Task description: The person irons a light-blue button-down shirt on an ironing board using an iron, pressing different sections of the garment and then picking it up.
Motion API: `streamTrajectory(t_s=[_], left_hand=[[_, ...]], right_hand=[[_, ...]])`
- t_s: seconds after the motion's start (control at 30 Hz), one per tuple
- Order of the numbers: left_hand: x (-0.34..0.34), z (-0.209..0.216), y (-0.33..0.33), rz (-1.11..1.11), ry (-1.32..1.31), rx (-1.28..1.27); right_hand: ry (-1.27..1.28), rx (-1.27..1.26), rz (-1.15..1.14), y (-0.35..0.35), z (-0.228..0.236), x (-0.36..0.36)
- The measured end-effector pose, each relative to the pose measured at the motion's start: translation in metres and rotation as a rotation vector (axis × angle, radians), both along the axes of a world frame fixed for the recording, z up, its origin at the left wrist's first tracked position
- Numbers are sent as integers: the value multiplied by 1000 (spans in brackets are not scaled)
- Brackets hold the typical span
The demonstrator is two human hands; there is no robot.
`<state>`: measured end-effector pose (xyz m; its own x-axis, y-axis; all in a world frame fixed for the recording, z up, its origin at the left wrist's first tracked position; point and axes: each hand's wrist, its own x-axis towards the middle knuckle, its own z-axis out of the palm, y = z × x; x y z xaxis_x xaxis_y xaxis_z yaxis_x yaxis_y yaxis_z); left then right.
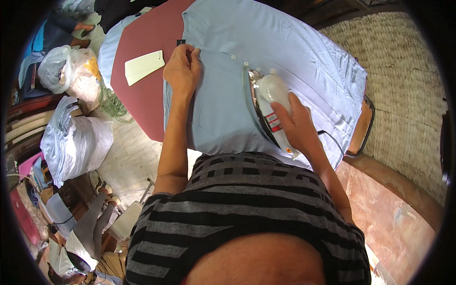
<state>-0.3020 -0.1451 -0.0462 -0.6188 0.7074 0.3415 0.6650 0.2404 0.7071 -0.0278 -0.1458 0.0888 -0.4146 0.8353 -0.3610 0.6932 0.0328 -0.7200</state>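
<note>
Pale floor (128, 159) shows on the left side of the room, with a pile of white and light blue cloth (83, 147) near it, and a rough straw-like mat (389, 85) is on the right. Between them is a dark red board (142, 107). One light blue shirt (218, 104) lies over most of the board, and a pale card (144, 68) lies on its bare left part.

On the shirt, right of the middle, is a white iron (273, 88). The right hand (298, 121) wraps around its handle, with the thumb on the left side. The left hand (183, 69) is at the far left edge of the shirt, next to a small black label (181, 42). Its fingers are bent and close together, but I cannot tell if they pinch the cloth or just press on it.

My guess is that the iron is hard and a bit heavy, and its bottom may be hot, so the handle is the best place to hold. The shirt looks thin, light, soft and maybe slippery; its flat edge seems good to hold.

The iron's tip points far and a little left, toward the buttons (232, 56). Its long line runs from there to its near right end. The shirt's long way runs left to right, sloping nearer on the right.
</note>
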Motion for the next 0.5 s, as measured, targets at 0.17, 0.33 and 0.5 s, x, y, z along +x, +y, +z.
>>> streamTrajectory(t_s=[0.17,0.33,0.5], left_hand=[[2,4,-2,9,-13,-22],[0,-4,3,-2,40,82],[4,5,2,7,-19,-2]], right_hand=[[2,-4,-48,-10,-1,21],[16,6,88,12,5,-11],[-17,-10,93,15,3,-14]])
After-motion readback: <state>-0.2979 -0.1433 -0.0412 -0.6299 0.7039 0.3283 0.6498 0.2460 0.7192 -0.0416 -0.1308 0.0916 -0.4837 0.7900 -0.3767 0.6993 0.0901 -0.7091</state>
